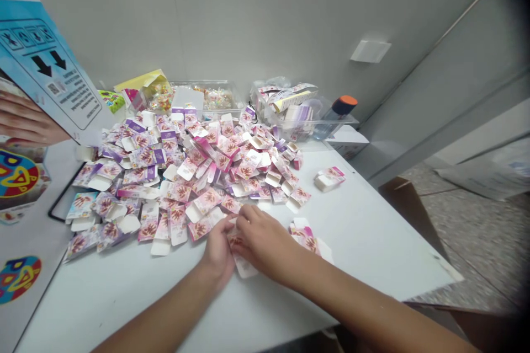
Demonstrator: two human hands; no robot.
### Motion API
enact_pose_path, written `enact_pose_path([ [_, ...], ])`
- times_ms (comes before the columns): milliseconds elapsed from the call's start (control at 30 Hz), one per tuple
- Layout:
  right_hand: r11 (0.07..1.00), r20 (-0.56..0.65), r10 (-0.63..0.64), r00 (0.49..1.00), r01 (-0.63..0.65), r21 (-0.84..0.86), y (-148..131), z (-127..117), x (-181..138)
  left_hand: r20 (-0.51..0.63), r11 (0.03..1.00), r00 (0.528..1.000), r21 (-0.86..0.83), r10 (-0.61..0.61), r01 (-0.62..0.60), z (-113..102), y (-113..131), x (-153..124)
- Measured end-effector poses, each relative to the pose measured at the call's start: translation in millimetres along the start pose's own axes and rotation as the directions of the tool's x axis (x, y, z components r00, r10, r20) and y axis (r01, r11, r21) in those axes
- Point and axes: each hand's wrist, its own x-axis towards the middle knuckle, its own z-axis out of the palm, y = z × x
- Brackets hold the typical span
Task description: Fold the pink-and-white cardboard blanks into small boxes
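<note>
Flat cartons: well over fifty, probably more, pile too dense to count. Clear tubs: two. Orange-capped bottle: one.

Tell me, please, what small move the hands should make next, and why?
Probably draw the flat carton toward the near edge of the table, clear of the pile: the left hand and right hand both hold it, and the pile crowds its far side.

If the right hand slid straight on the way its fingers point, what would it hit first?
Probably the near edge of the carton pile, which lies just past the right hand.
</note>
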Motion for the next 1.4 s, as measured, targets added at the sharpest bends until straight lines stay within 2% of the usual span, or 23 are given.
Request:
enact_pose_path([
  [200,0.983,-0.063,0.055,0.996,-0.043,0.179,4.0,6.7,-0.7,0.035,1.0,0.999,0.001,0.004,-0.004,-2.3,-1.1,0.7],
  [333,0.916,-0.126,0.095,0.987,-0.037,0.4,5.3,5.5,-1.1,0.048,0.995,0.993,-0.009,0.104,-0.104,-1.4,-0.9,0.3],
  [433,0.881,-0.161,0.07,0.985,0.014,0.472,4.2,-0.1,-1.5,0.063,0.986,0.985,-0.039,0.161,-0.159,0.1,0.7,-1.6],
  [533,0.891,-0.101,0.026,0.995,0.023,0.453,3.7,-8.9,-2.3,0.105,0.987,0.983,-0.07,0.152,-0.145,0.6,0.7,-4.2],
  [633,0.87,-0.008,0.025,1.0,-0.018,0.492,4.9,-16.5,-2.9,0.147,0.997,0.986,-0.041,0.075,-0.07,0.8,-1.2,-6.1],
  [933,0.678,0.178,0.172,0.969,-0.248,0.692,11.3,-14.8,2.4,0.157,0.998,0.987,0.037,0.043,-0.049,6.6,-0.2,-8.0],
  [1100,0.633,0.234,0.197,0.952,-0.306,0.711,12.9,-12.6,3.8,0.184,0.996,0.983,0.084,0.015,-0.031,7.6,-1.0,-10.3],
  [1267,0.701,0.154,0.158,0.975,-0.221,0.679,7.2,-19.1,0.8,0.136,0.989,0.989,0.131,0.057,-0.075,7.3,-5.3,-11.9],
  [1400,0.722,0.166,0.06,0.984,-0.158,0.674,0.9,-22.8,-2.3,0.19,0.97,0.974,0.185,0.123,-0.158,8.3,-7.5,-12.9],
])
